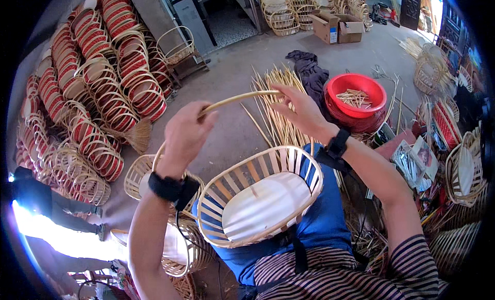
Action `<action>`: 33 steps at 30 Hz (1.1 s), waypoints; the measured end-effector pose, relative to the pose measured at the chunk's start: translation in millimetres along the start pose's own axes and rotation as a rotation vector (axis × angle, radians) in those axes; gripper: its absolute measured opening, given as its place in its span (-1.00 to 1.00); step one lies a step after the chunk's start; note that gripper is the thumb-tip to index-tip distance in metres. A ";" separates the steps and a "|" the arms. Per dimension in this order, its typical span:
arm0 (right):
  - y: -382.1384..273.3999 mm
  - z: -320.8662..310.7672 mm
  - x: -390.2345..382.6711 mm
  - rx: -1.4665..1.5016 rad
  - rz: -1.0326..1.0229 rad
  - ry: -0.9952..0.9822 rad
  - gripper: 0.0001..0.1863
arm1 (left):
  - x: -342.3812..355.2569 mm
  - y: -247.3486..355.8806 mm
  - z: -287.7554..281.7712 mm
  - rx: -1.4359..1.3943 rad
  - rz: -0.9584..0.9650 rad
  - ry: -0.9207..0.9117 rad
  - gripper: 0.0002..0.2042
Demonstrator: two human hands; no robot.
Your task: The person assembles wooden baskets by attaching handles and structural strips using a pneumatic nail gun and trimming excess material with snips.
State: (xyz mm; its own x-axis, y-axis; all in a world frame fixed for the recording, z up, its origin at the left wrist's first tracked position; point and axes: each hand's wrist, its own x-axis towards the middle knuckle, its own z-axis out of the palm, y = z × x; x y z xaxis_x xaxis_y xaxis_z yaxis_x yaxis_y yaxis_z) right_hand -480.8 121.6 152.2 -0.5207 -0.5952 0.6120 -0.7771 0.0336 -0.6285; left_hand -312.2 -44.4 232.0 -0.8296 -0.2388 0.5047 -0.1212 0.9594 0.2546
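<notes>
Overhead, in the head view, a pale cane strip (240,98) is held in an arch by both hands, above and beyond a slatted oval basket (265,204). The strip is gripped in the curled fingers of the left hand (188,132); by the right hand (300,113) it is pinched at the fingertips, with the lower fingers spread loosely. Whether it runs on behind the right hand cannot be told. The basket, by whose pale flat base most of the inside is filled, is rested on the blue-trousered lap (327,215), tilted slightly. A dark band is worn on each wrist.

Beyond the lap, long canes (286,119) are spread on the floor (229,57), with a dark cloth (309,72) laid just beside them. Short sticks (355,98) are held in a red basin (361,113) to the right. Red-and-cream baskets (98,70) are stacked along the left.
</notes>
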 end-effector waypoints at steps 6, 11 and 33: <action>-9.2 4.3 3.2 0.173 -0.026 -0.008 -0.66 | 26.6 35.3 31.7 0.253 0.235 -0.021 -0.72; -17.5 8.5 8.4 0.081 0.161 0.004 -0.65 | 20.0 42.6 28.6 0.333 0.104 -0.068 -0.68; -66.5 -13.7 2.8 0.725 0.447 -0.132 -0.76 | -61.5 42.3 32.9 -0.334 0.107 -0.144 -0.63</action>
State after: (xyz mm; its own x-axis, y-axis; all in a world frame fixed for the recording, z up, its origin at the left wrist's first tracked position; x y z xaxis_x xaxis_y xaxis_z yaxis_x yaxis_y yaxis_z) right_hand -435.4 128.7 202.3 -0.6437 -0.7382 0.2018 -0.0677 -0.2077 -0.9759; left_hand -284.2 15.8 184.6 -0.8989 -0.0938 0.4280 0.1346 0.8704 0.4735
